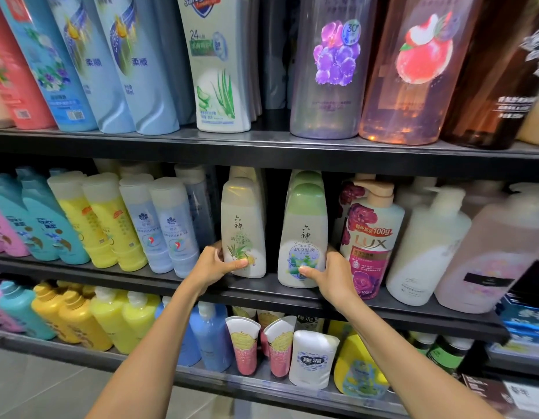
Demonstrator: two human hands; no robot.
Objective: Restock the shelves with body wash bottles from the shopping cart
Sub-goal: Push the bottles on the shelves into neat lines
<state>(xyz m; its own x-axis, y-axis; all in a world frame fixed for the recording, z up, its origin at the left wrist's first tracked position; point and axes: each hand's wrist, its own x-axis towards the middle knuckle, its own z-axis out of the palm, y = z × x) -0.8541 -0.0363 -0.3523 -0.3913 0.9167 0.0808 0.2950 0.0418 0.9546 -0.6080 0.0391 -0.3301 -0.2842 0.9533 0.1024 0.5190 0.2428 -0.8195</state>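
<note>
Here, I see both forearms reach up from bottom of view to middle shelf (262,293). Left hand (215,264) grips base of cream-capped bottle (243,234), thumb across front label, fingers curled behind. Right hand (330,272) grips base of green-capped bottle (304,237) same way, thumb on label. Both bottles stand upright at shelf front edge, dark gap between them, same bottles lined behind each. Just right of green-capped one, pink LUX pump bottle (371,237). Left of cream-capped one, pale blue bottles (171,228). Further up, top shelf (262,146) carries big bottles.
</note>
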